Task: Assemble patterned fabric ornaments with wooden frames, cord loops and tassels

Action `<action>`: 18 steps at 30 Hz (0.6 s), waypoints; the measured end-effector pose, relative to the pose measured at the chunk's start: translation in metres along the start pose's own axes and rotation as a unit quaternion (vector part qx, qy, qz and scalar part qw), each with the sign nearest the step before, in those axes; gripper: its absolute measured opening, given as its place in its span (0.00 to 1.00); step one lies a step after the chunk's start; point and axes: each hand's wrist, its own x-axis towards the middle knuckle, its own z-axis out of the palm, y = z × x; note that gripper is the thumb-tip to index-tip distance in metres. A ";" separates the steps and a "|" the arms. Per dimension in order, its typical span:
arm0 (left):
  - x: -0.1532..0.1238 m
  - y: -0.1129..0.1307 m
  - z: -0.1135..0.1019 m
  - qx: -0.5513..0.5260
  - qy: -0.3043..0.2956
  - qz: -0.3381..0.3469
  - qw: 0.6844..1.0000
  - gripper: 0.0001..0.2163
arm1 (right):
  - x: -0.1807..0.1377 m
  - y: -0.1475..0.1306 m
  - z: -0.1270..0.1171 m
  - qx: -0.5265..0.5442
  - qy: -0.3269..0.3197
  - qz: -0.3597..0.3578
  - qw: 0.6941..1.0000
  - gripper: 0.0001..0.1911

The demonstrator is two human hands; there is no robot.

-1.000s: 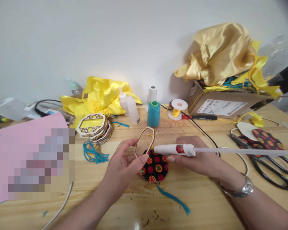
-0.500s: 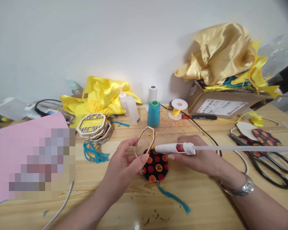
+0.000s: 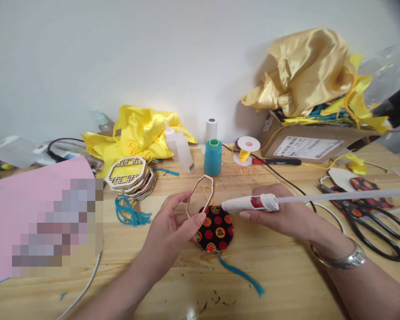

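My left hand (image 3: 177, 224) pinches a thin wooden frame (image 3: 212, 186) with a wavy outline, tilted up off the table. Its thumb rests over the left edge of a black fabric-covered disc (image 3: 216, 235) with red and orange flower dots. From the disc's top rises a yellow cord loop (image 3: 207, 191), and a teal tassel (image 3: 242, 274) trails from its bottom. In my right hand (image 3: 282, 220) is a white hot glue gun (image 3: 238, 204), a long glue stick (image 3: 326, 195) sticking out of its back. The nozzle points left, just beyond the disc's upper right edge.
Stacked lattice frames (image 3: 126, 172) with teal tassels lie left, beyond a pink sheet (image 3: 63, 173). Behind stand a teal thread spool (image 3: 213, 158), plastic bottles (image 3: 184, 153) and a yellow thread reel (image 3: 249, 144). Scissors (image 3: 380, 226) and a cardboard box (image 3: 280, 142) are right.
My right hand has drawn the glue gun a little to the right, away from the disc's top edge. My left hand keeps its hold on the frame.
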 end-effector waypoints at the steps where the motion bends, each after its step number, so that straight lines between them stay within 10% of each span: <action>1: 0.000 0.000 0.000 0.001 -0.001 0.001 1.000 0.29 | 0.000 0.000 -0.002 0.001 -0.003 0.004 1.000 0.21; 18: 0.002 0.000 -0.003 -0.053 -0.001 0.012 0.999 0.30 | -0.010 0.013 -0.035 0.091 -0.097 0.001 0.991 0.16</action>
